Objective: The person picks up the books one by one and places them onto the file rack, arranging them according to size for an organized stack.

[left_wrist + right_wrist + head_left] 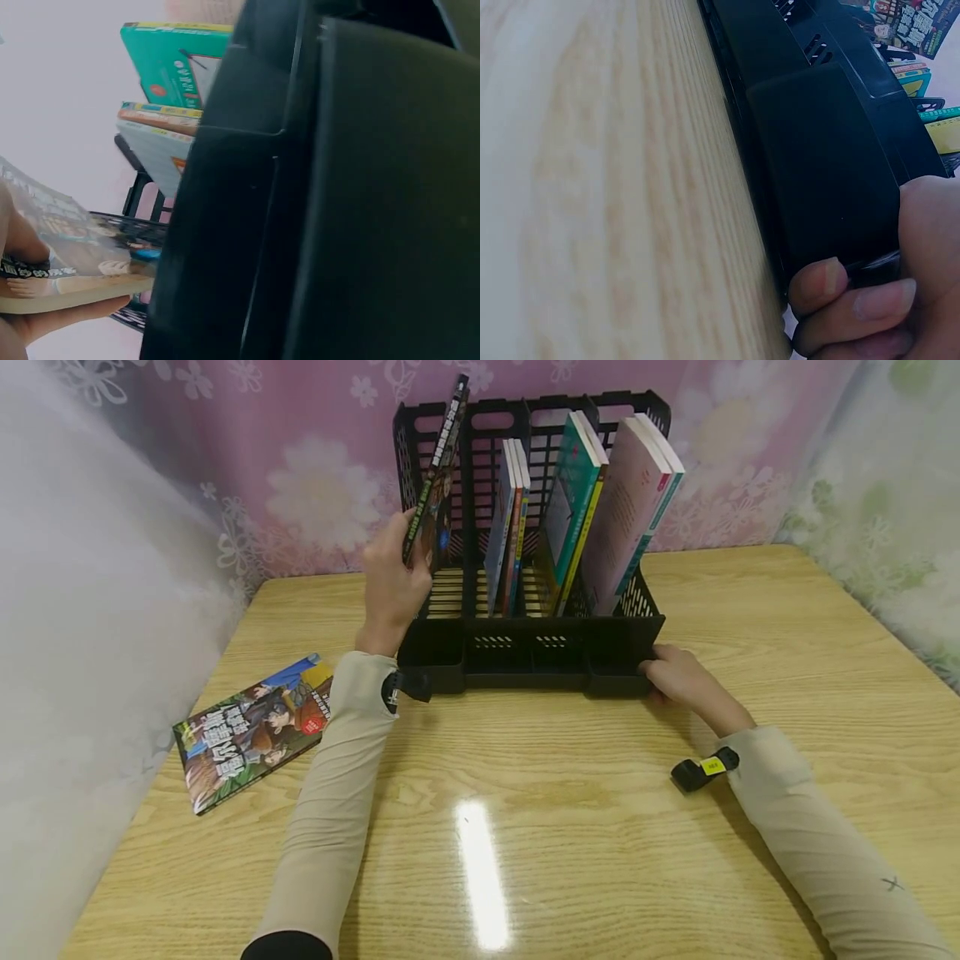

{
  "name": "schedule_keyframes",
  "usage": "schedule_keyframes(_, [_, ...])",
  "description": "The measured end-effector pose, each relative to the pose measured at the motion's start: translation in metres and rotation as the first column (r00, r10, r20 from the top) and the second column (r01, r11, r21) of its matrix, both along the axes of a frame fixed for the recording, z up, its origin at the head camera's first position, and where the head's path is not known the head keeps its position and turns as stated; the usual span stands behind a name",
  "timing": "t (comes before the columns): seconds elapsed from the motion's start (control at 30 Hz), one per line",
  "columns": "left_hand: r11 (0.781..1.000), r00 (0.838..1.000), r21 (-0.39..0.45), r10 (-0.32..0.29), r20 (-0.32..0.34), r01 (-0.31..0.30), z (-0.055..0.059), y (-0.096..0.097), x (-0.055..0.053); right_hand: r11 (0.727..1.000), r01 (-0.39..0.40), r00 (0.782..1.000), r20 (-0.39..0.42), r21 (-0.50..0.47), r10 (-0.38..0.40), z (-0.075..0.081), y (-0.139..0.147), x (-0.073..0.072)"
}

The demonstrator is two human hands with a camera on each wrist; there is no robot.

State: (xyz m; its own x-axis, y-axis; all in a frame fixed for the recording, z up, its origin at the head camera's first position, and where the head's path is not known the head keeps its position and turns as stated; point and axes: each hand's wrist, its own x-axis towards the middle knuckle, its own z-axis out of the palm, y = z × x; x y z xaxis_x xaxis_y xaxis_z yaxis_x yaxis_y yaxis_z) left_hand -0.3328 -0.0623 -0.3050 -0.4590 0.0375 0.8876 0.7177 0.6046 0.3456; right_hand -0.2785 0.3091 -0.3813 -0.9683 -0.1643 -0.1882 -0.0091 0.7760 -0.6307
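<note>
My left hand [393,581] grips a dark-spined comic book [437,468] by its lower spine, tilted over the leftmost compartment of a black book rack [525,681]. The left wrist view shows fingers and thumb on either side of this book [82,289]; where its lower edge meets the rack is hard to tell. At the rack's front right corner, my right hand [686,681] holds on, and in the right wrist view its fingertips [881,300] curl round that corner. Thin books [512,527], a green book [573,502] and a pink book [626,510] stand in the other compartments.
Another comic book [258,727] lies flat on the wooden table [600,843], left of my left forearm. A pink flowered curtain [315,468] hangs behind the rack. Low open trays [431,647] run along the rack's front.
</note>
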Motion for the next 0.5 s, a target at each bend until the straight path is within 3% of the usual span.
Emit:
schedule_keyframes(0.13, [0.999, 1.0, 0.048, 0.016, 0.015, -0.017, -0.0022, 0.003, -0.0021, 1.0, -0.001, 1.0, 0.011, -0.004, 0.001, 0.0003, 0.0, 0.0003])
schedule_keyframes(0.33, [0.99, 0.994, 0.123, 0.053, 0.096, -0.065, -0.0018, -0.0015, -0.0048, 1.0, 0.001, 1.0, 0.012, -0.015, -0.001, 0.0013, -0.001, 0.001])
schedule_keyframes(0.5, [0.99, 0.995, 0.123, 0.062, 0.084, -0.072, 0.0001, -0.0026, -0.0054, 1.0, 0.011, 1.0, 0.017, -0.028, -0.011, 0.0016, 0.0005, 0.0024])
